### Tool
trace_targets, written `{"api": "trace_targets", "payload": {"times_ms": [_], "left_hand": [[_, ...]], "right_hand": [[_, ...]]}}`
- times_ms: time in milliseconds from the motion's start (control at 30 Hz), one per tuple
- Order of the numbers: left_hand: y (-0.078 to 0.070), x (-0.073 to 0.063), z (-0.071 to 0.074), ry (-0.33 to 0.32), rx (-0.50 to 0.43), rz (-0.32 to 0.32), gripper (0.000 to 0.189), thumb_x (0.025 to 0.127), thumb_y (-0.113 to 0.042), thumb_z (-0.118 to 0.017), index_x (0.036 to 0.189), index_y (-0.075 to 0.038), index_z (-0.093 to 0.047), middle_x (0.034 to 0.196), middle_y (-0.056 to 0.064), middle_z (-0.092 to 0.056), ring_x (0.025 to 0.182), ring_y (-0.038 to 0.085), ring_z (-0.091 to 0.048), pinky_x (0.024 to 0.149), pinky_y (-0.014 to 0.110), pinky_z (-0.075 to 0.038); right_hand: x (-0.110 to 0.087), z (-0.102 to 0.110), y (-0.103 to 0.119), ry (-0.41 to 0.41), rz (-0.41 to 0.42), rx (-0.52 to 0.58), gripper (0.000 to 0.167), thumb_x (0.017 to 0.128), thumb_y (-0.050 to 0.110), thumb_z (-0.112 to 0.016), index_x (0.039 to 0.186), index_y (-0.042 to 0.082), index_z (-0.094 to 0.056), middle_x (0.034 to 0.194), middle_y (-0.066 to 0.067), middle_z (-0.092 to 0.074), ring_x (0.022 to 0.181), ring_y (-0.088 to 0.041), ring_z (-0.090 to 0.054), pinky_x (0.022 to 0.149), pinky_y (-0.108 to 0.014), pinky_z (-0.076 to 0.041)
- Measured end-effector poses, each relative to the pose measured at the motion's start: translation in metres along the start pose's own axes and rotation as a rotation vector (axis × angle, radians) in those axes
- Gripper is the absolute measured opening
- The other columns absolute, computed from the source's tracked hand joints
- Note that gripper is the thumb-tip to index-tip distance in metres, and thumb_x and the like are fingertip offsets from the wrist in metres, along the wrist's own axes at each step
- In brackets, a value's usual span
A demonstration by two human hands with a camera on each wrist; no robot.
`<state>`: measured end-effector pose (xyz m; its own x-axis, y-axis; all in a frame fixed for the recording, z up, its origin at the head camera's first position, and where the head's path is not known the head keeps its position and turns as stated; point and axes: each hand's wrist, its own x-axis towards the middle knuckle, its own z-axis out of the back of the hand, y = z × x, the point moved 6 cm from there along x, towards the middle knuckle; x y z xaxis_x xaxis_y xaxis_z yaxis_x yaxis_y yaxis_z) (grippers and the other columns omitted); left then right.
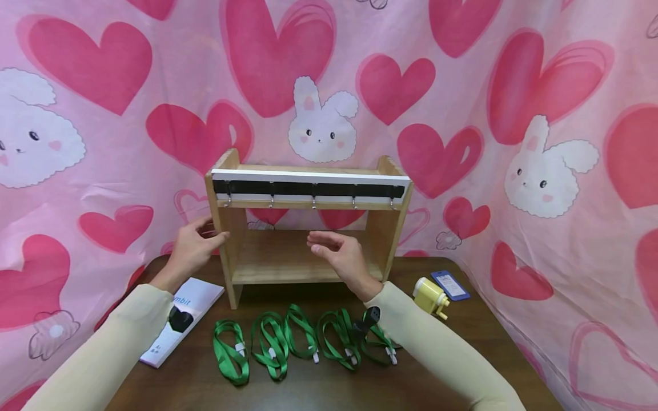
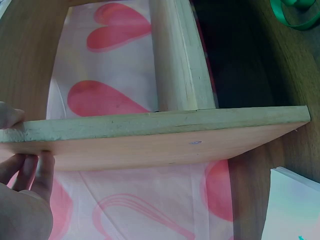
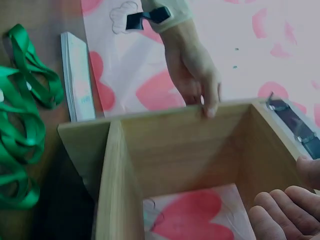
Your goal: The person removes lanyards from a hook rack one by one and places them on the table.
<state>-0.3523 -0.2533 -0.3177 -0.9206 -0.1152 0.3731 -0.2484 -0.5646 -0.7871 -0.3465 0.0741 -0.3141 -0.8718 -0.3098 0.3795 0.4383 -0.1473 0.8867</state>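
A small wooden shelf (image 1: 283,273) stands on the table, its front rail carrying a black strip (image 1: 293,189) with several metal hooks. At its left side panel (image 2: 150,145), my left hand (image 1: 191,246) grips the edge, thumb on one face and fingers on the other. My right hand (image 1: 343,258) hovers before the shelf opening, holding nothing, its fingers loosely extended. In the right wrist view its fingers (image 3: 282,210) appear near the hook rail. Several green lanyards (image 1: 234,375) with white clips lie in a row in front of the shelf.
A white booklet or box (image 1: 201,292) with blue lettering lies left of the shelf, partly under the left forearm. On the right are a yellow hand-crank sharpener (image 1: 428,295) and a blue badge holder (image 1: 465,296). A pink heart-and-rabbit curtain (image 1: 329,51) surrounds the table.
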Motion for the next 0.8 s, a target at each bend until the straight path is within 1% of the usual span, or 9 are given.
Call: {"api": "trace_targets", "payload": {"times_ms": [100,167,333,400,500,600,633,700,800], "left_hand": [[0.001,-0.001,0.000,0.007,0.003,0.004,0.062,0.095,-0.027,-0.071,0.148,-0.002,-0.049,0.136,0.028,-0.061,0.120,0.045,-0.063,0.086,0.031,-0.064],[0.001,-0.001,0.000,0.011,0.001,0.004,0.063,0.095,-0.028,-0.070,0.148,-0.002,-0.049,0.137,0.028,-0.061,0.120,0.045,-0.062,0.086,0.030,-0.064],[0.000,0.000,0.001,0.004,-0.002,-0.003,0.063,0.095,-0.030,-0.070,0.147,-0.001,-0.050,0.136,0.028,-0.061,0.120,0.044,-0.063,0.078,0.013,-0.059],[-0.001,0.000,0.002,-0.002,-0.002,-0.005,0.062,0.095,-0.029,-0.071,0.147,-0.001,-0.051,0.135,0.029,-0.062,0.120,0.045,-0.063,0.077,0.010,-0.057],[-0.003,0.001,0.003,-0.007,-0.001,-0.007,0.061,0.095,-0.028,-0.071,0.146,-0.001,-0.051,0.134,0.029,-0.062,0.120,0.045,-0.063,0.078,0.012,-0.059],[-0.003,0.000,0.003,-0.006,0.003,-0.004,0.061,0.095,-0.028,-0.070,0.147,-0.002,-0.051,0.135,0.028,-0.062,0.120,0.045,-0.063,0.079,0.015,-0.060],[-0.002,0.000,0.003,-0.005,0.002,-0.004,0.061,0.095,-0.027,-0.070,0.147,-0.002,-0.050,0.135,0.028,-0.062,0.120,0.045,-0.063,0.080,0.017,-0.061],[-0.001,0.000,0.003,-0.001,0.000,0.001,0.062,0.095,-0.028,-0.070,0.148,-0.002,-0.050,0.136,0.028,-0.061,0.121,0.045,-0.062,0.081,0.019,-0.062],[0.000,-0.001,0.002,0.008,-0.008,0.009,0.064,0.096,-0.030,-0.070,0.149,-0.003,-0.048,0.138,0.028,-0.060,0.122,0.045,-0.061,0.084,0.024,-0.063]], "right_hand": [[-0.002,0.016,-0.004,-0.020,-0.017,0.014,0.032,0.094,0.019,-0.072,0.125,0.010,-0.071,0.125,-0.011,-0.074,0.118,-0.030,-0.070,0.099,-0.028,-0.058],[-0.003,0.028,-0.005,-0.033,-0.025,0.033,0.033,0.095,0.018,-0.071,0.126,0.009,-0.071,0.126,-0.013,-0.073,0.119,-0.031,-0.070,0.099,-0.027,-0.058],[-0.005,0.054,-0.007,-0.075,-0.020,0.074,0.036,0.095,0.015,-0.070,0.128,0.001,-0.067,0.127,-0.018,-0.071,0.120,-0.031,-0.069,0.097,-0.023,-0.058],[-0.005,0.063,-0.008,-0.095,-0.017,0.074,0.036,0.096,0.013,-0.070,0.128,-0.001,-0.067,0.127,-0.020,-0.071,0.120,-0.032,-0.069,0.096,-0.022,-0.058],[-0.006,0.077,-0.009,-0.121,-0.024,0.036,0.035,0.096,0.013,-0.069,0.128,-0.002,-0.067,0.128,-0.021,-0.070,0.118,-0.028,-0.070,0.093,-0.018,-0.058],[-0.008,0.089,-0.011,-0.142,-0.035,0.024,0.036,0.097,0.011,-0.067,0.130,-0.004,-0.065,0.130,-0.022,-0.069,0.116,-0.024,-0.072,0.093,-0.017,-0.058],[-0.008,0.093,-0.011,-0.145,-0.036,0.019,0.037,0.097,0.011,-0.067,0.131,-0.004,-0.064,0.131,-0.023,-0.068,0.116,-0.022,-0.072,0.093,-0.017,-0.058],[-0.010,0.099,-0.011,-0.153,-0.036,0.024,0.038,0.097,0.010,-0.066,0.132,-0.006,-0.063,0.132,-0.025,-0.067,0.115,-0.020,-0.072,0.093,-0.018,-0.058],[-0.015,0.108,-0.010,-0.160,-0.042,0.016,0.038,0.097,0.011,-0.067,0.131,-0.005,-0.063,0.133,-0.025,-0.066,0.110,-0.012,-0.073,0.093,-0.018,-0.058]]}}
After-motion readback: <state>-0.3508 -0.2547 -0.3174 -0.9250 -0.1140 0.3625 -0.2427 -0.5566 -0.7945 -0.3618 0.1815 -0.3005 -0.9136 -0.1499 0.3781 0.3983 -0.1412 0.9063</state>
